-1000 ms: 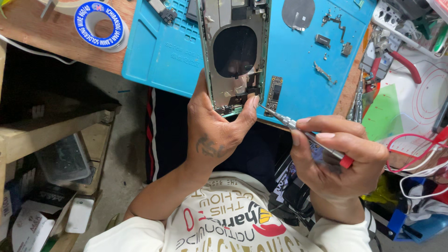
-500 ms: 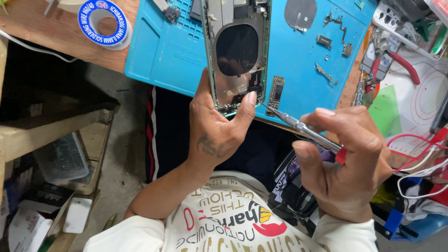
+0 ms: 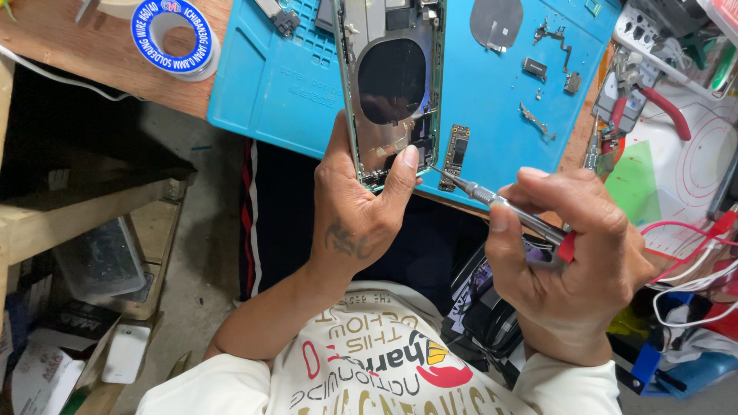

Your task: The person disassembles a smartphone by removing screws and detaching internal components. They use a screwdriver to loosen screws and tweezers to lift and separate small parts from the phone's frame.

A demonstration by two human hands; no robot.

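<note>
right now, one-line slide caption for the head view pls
Left hand steadies an opened phone housing on a blue mat; right hand holds a precision screwdriver.

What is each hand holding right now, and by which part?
Left hand grips the opened phone housing by its near bottom end. Right hand holds a small screwdriver by its handle.

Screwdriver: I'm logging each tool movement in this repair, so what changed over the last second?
The right hand brought the screwdriver from a nearly level position to a slant, its tip now at the bottom edge of the opened phone housing, beside the left thumb. The left hand stayed gripping the housing's lower end over the blue mat.
</note>
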